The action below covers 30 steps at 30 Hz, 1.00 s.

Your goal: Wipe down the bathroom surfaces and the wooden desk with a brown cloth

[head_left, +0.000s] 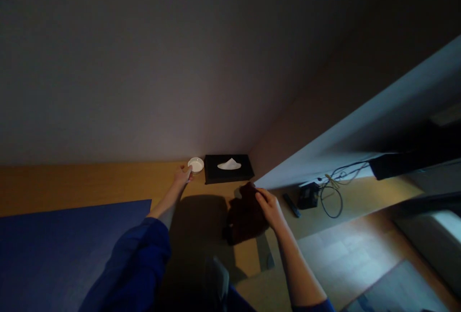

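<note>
A small round white dish (196,164) sits on the wooden surface against the wall. My left hand (183,174) has its fingers closed on the dish's left rim. Just right of the dish is a black tissue box (213,173) with a white tissue showing at its top. In front of the box, a dark brown cloth (247,218) hangs from my right hand (268,205), pinched between thumb and fingers. The lower part of the cloth is in shadow and its folds are hard to make out.
A dark blue mat (72,249) lies at the left. To the right are a black remote (291,205), a small black box (308,196) and looped cables (332,201) along the wall. The wooden surface's edge runs above the lit floor (338,254).
</note>
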### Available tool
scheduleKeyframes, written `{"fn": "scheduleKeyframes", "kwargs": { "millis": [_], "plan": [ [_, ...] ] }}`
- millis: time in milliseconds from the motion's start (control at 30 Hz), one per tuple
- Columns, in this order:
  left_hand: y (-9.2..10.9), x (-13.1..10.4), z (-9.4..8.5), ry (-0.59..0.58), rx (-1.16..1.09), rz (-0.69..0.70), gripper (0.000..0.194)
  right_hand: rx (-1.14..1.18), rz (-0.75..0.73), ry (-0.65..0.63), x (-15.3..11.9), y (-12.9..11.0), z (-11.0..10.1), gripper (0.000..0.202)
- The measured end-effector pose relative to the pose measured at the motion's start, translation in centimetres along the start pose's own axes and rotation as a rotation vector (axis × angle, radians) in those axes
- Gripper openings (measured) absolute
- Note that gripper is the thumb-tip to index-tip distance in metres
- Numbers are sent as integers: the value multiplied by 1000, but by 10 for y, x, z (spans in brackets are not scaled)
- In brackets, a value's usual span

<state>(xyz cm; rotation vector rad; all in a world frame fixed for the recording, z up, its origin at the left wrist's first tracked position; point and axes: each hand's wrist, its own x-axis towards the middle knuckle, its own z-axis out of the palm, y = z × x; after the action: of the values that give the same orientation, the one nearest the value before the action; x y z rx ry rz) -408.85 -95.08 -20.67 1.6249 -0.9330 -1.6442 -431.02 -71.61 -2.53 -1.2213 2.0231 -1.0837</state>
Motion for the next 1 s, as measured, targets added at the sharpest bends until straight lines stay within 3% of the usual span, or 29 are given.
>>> {"fn": "scheduleKeyframes", "kwargs": {
  "millis": [67,133,267,300,400,500,600,700,800,900,1000],
  "plan": [
    [1,-6,7,9,-51,-32,46,19,30,-159,8,-9,-3,45],
    [2,-12,14,8,-108,-57,42,-21,44,-171,16,-7,-9,48],
    [1,-21,25,-34,-234,-111,29,-397,-46,197,25,35,-13,65],
    [0,-23,27,-46,-268,-123,24,-494,-58,226,24,51,-8,68],
    [-1,-25,32,-49,-358,-163,12,-685,-31,33,15,98,24,76],
    [-2,-25,37,-49,-428,-186,11,-814,126,-186,9,127,66,88],
    [0,-29,33,-81,-481,-193,13,-881,288,-142,13,133,94,83],
    [1,-45,10,-116,-547,-184,11,-878,285,-128,7,123,110,80],
    [-4,-72,-38,-88,-639,-168,14,-844,97,-325,-19,104,137,87],
    [-18,-110,-98,54,-722,-163,18,-772,-161,-577,-39,81,181,94],
    [-38,-151,-147,226,-766,-176,20,-721,-290,-675,-23,51,231,94]
  ]
}}
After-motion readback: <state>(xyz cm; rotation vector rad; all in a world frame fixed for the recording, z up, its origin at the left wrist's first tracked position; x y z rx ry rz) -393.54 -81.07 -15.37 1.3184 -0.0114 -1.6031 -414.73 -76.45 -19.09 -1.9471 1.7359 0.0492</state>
